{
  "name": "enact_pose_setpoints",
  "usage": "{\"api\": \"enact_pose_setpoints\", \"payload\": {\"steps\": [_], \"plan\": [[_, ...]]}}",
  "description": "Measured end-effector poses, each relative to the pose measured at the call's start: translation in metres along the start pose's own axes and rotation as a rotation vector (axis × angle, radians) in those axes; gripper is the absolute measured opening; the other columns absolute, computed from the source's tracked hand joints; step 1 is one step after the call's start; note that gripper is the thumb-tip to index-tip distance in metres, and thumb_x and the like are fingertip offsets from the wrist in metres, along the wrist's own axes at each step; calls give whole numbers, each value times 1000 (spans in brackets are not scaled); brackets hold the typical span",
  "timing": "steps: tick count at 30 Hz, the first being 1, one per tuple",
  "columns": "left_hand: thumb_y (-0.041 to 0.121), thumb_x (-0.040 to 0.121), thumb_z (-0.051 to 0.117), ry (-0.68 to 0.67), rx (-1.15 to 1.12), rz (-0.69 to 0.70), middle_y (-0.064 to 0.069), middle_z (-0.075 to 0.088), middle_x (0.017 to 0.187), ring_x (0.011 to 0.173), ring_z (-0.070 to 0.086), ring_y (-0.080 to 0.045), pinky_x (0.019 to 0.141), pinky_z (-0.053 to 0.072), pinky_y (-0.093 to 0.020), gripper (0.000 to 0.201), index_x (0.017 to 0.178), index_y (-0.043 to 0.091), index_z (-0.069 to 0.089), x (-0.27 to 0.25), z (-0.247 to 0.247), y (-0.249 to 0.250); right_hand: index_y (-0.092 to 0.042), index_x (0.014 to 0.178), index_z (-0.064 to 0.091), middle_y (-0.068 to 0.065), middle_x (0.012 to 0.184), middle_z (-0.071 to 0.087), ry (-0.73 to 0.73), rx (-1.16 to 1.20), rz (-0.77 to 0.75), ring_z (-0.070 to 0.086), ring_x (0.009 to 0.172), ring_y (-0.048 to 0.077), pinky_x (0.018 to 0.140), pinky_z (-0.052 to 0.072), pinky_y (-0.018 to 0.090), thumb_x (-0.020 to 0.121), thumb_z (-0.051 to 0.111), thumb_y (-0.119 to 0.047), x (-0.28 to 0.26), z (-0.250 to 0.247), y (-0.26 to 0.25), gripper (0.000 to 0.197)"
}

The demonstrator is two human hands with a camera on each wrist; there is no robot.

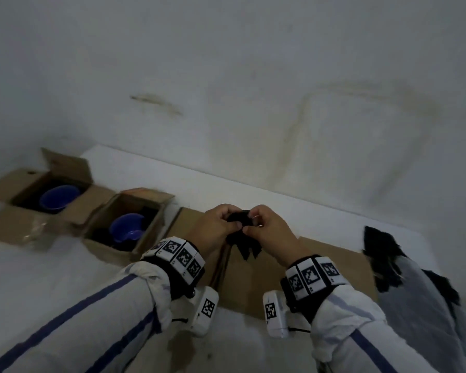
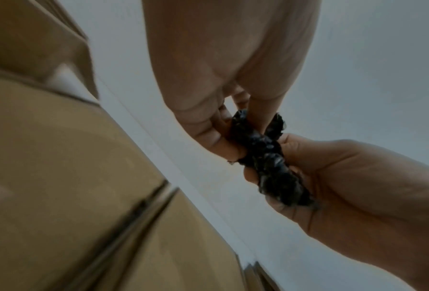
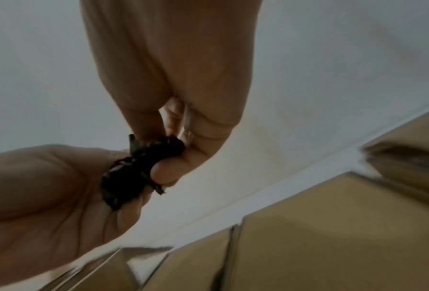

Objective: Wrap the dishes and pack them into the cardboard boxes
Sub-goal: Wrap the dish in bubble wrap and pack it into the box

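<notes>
While your two hands meet near the middle of the head view, this is how things lie:

Left hand: your left hand [image 1: 218, 224] has its fingers curled, pinching one end of a crumpled black sheet [image 1: 242, 239]; the left wrist view shows thumb and fingertips [image 2: 223, 145] pressed into the dark wad.

Right hand: your right hand [image 1: 267, 227] pinches the other end of that sheet, fingers bent round it, touching the left hand's fingertips.

Black sheet: bunched between both hands, its loose tail hanging down over the flat cardboard [image 1: 293, 281] at lower centre.

Far box: an open cardboard box [image 1: 16, 211] at the left edge, with a blue bowl [image 1: 59, 198] inside on dark wrapping.

Near box: a second open box [image 1: 129, 224] just right of the first, holding another blue bowl [image 1: 127, 228], tilted.

Spare sheets: a dark heap of black sheets [image 1: 385, 259] at the right, partly on something grey, blurred.

Surface: a white table [image 1: 65, 278] carries it all.
</notes>
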State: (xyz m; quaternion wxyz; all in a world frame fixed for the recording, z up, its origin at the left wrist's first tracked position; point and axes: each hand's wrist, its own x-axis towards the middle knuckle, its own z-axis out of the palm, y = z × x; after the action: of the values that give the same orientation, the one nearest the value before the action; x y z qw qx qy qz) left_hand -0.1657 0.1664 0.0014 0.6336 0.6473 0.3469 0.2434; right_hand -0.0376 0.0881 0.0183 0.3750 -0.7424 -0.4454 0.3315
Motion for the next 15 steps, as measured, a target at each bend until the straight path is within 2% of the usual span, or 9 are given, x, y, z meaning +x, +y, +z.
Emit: {"api": "enact_pose_setpoints", "payload": {"steps": [3, 5, 7, 9, 11, 13, 15], "plan": [[-2, 87, 61, 81, 10, -28, -5, 64, 83, 71, 61, -16, 62, 51, -25, 16, 101, 6, 60, -8, -61, -5, -29, 115, 47, 0, 78, 54, -51, -30, -40, 57, 71, 14, 56, 46, 19, 86, 63, -10, 20, 50, -30, 38], [-5, 85, 60, 96, 11, -42, -8, 64, 86, 76, 62, -20, 68, 52, -28, 19, 99, 7, 59, -13, -101, -8, -33, 110, 50, -3, 75, 53, -81, -64, -88, 54, 65, 11, 47, 43, 15, 85, 62, -9, 31, 81, -48, 37], [-13, 84, 55, 98, 39, -57, -6, 62, 81, 73, 62, -16, 65, 51, -25, 26, 92, 11, 58, -16, -138, -10, -34, 95, 54, -2, 74, 53, -106, -85, -132, 54, 62, 13, 44, 43, 16, 84, 62, -7, 41, 108, -64, 30], [-19, 84, 45, 151, 110, -58, -3, 60, 75, 63, 60, -6, 54, 47, -16, 34, 82, 14, 55, -17, -170, -12, -32, 83, 56, -3, 72, 54, -118, -129, -159, 54, 64, 15, 49, 45, 20, 82, 63, -6, 51, 133, -77, 27], [-18, 82, 42, 256, 212, -46, -1, 60, 77, 69, 59, -7, 53, 43, -8, 33, 81, 13, 54, -15, -200, -14, -31, 80, 57, -3, 78, 58, -127, -173, -170, 56, 72, 15, 56, 44, 19, 81, 65, -7, 60, 154, -87, 25], [-8, 82, 47, 320, 431, -36, 3, 61, 82, 76, 58, -11, 58, 45, -11, 27, 87, 16, 58, -11, -227, -18, -31, 82, 59, -4, 86, 60, -148, -189, -160, 57, 80, 14, 57, 41, 13, 81, 64, -8, 69, 170, -95, 23], [6, 83, 57, 344, 649, -37, 4, 62, 91, 79, 60, -11, 66, 48, -20, 21, 84, 27, 60, -5, -250, -26, -29, 94, 62, -6, 93, 59, -186, -250, -147, 56, 87, 13, 59, 40, 10, 83, 60, -9, 73, 186, -102, 22]]}}
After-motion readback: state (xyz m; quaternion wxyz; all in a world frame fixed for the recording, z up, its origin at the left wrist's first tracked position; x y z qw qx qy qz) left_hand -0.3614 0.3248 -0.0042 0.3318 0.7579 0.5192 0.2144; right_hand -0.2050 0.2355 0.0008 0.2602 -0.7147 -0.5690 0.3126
